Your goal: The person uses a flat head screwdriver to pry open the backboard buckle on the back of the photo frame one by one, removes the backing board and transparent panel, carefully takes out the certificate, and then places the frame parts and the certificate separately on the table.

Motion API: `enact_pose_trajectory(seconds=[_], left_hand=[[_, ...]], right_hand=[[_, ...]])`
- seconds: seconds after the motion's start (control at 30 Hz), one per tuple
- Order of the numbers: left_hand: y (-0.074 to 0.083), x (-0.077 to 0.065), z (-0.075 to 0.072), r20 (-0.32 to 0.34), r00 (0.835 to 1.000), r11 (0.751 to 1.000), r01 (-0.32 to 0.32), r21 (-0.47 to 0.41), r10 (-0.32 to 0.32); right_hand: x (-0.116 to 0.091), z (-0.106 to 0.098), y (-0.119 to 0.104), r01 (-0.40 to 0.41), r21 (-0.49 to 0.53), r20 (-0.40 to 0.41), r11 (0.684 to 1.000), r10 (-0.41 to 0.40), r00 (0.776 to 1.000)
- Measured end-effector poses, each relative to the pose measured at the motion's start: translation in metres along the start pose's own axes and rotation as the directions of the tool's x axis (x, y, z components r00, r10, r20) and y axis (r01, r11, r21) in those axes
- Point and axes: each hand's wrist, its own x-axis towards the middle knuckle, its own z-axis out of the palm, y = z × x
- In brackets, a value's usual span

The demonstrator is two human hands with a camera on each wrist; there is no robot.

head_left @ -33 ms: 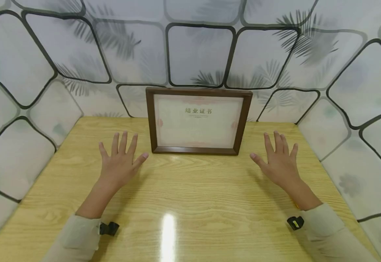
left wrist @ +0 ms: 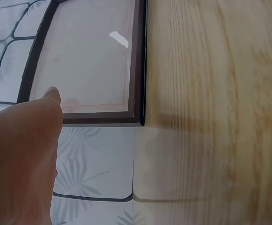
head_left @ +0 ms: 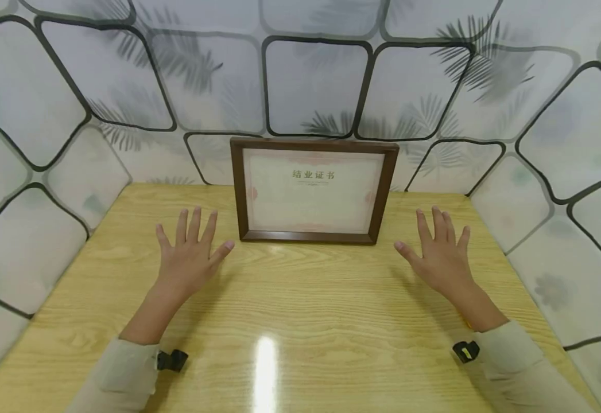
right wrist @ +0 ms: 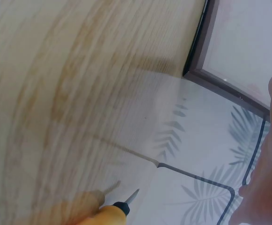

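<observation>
A brown picture frame (head_left: 311,237) holding a certificate with Chinese characters stands upright at the back of the wooden table (head_left: 305,298). To its left is my left hand (head_left: 183,264), fingers spread and holding nothing. My right hand (head_left: 442,261) is to the frame's right, likewise spread and without anything in it. Both hands are apart from the frame. In the right wrist view, a yellow-handled tool (right wrist: 110,215) with a black collar and pointed metal tip lies on the table. Most of it is out of that view, and my right forearm nearly hides it in the head view.
Patterned wall covering (head_left: 315,86) with dark outlines and leaf prints rises behind the frame and along both sides of the table. Black wrist devices (head_left: 172,360) sit at both sleeves. A bright light reflection lies on the tabletop near the front.
</observation>
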Motion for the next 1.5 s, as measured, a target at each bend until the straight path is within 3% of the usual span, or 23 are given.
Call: enact_pose_trajectory(seconds=[0.27, 0.57, 0.83, 1.03, 1.33, 1.5], left_hand=[[-0.002, -0.004, 0.003, -0.017, 1.0, 0.999, -0.001, -0.032, 0.0], [-0.002, -0.008, 0.005, -0.114, 0.993, 0.991, -0.024, -0.131, 0.009], [0.005, 0.001, 0.004, -0.169, 0.985, 0.952, -0.009, -0.305, -0.045], [0.008, 0.015, 0.007, -0.178, 0.981, 0.877, -0.025, -0.48, -0.069], [0.014, 0.047, 0.009, -0.254, 0.961, 0.702, -0.107, -0.704, -0.107], [0.017, 0.068, 0.004, -0.281, 0.947, 0.626, -0.128, -0.77, -0.153]], right_hand=[[-0.005, 0.002, -0.004, 0.018, 0.047, -0.037, 0.999, -0.016, 0.999], [-0.016, -0.001, -0.013, -0.076, 0.227, 0.044, 0.971, 0.067, 0.997], [-0.015, -0.008, -0.015, -0.071, 0.335, 0.035, 0.939, 0.063, 0.997], [-0.001, -0.009, -0.012, -0.027, 0.493, -0.004, 0.869, 0.034, 0.999], [0.034, -0.012, -0.017, -0.025, 0.634, -0.049, 0.773, 0.072, 0.996], [0.055, -0.018, -0.022, -0.021, 0.662, -0.094, 0.75, 0.112, 0.989]])
